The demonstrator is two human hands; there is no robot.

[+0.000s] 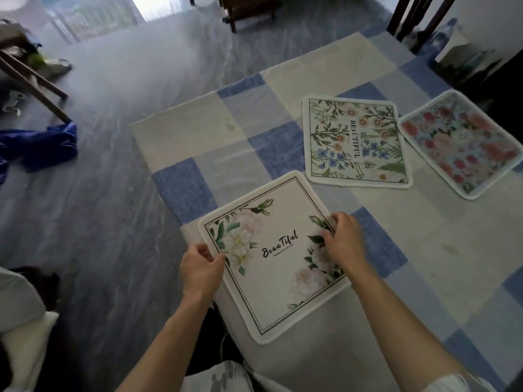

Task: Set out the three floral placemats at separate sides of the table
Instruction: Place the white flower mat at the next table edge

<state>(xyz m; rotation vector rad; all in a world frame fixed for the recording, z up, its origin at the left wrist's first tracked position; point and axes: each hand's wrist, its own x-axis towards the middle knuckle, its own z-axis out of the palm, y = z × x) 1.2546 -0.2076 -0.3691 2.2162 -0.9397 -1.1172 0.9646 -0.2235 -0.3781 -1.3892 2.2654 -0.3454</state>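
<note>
While the left hand (201,269) pinches the left edge of the white-rose placemat (273,254) and the right hand (343,239) presses bent fingers on its right side, that mat lies skewed at the near edge of the blue-checked tablecloth (283,148). Farther right, the wildflower placemat (356,142) lies flat, just beside the pink-blossom placemat (460,144).

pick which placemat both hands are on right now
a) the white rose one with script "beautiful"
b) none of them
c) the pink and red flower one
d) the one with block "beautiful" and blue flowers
a: the left hand grips the near-left edge of the white rose placemat and the right hand rests on its right side; the other two mats lie untouched farther off.
</note>
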